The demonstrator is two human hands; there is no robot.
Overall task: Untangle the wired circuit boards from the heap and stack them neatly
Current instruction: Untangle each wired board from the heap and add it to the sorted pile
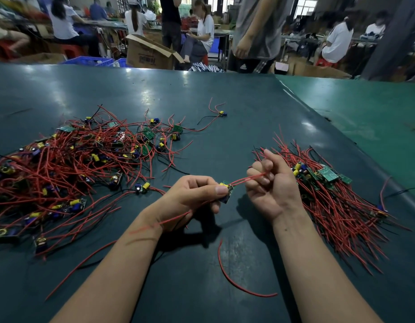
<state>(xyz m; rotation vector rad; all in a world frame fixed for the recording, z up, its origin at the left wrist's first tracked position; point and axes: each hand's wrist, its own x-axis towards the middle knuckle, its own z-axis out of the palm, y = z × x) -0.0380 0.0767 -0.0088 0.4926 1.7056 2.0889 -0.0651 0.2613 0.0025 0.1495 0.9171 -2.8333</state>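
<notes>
The left hand (197, 194) pinches one small green circuit board with yellow parts (227, 191). The right hand (270, 183) has its fingers curled around that board's thin red wires (248, 178), pulled straight between the hands. On the right lies the neat stack of boards (328, 183). On the left sits the big messy heap (69, 164). Pulling too hard might snap a wire off the board. Far back, an open brown cardboard box (148, 52) stands; what is inside is hidden.

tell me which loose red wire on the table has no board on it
The single curved red wire lying between the two forearms near the front edge. It is bare at both ends, while the others run to boards in the tangled heap or the sorted stack.
</notes>
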